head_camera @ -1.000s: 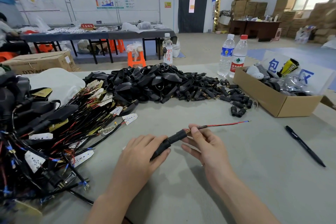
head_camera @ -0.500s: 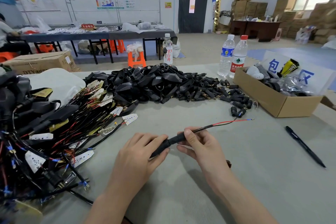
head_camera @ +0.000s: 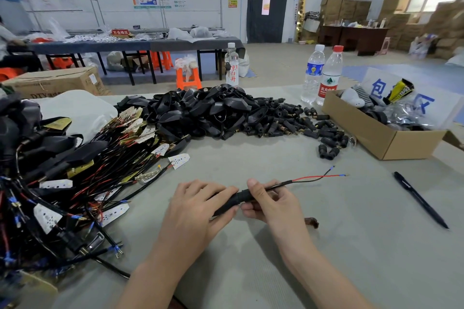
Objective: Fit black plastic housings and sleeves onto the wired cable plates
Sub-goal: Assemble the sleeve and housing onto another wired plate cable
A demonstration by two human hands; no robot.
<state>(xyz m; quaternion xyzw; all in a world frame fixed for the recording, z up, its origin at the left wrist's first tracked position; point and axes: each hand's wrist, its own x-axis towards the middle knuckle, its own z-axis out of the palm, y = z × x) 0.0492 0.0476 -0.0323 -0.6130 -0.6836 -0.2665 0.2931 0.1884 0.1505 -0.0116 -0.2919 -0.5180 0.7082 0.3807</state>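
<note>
My left hand (head_camera: 193,213) grips the thick end of a black housing (head_camera: 234,202) just above the grey table. My right hand (head_camera: 271,204) pinches the black sleeve at the housing's narrow end between thumb and fingers. A cable runs out to the right of it and splits into a red wire (head_camera: 316,177) and a black wire with blue tips. A heap of loose black housings (head_camera: 200,110) and small black sleeves (head_camera: 288,125) lies at the back of the table. Wired cable plates (head_camera: 82,170) are piled in a tangle on the left.
An open cardboard box (head_camera: 386,138) of odds and ends stands at the right, with two water bottles (head_camera: 322,75) behind it. A black pen (head_camera: 419,199) lies right of my hands. A small brown scrap (head_camera: 311,222) sits by my right wrist. A third bottle (head_camera: 231,65) stands behind the heap.
The sleeve has slid further along the cable against the housing. My right hand has shifted slightly left and lower, and the wire ends have dropped closer to the table.
</note>
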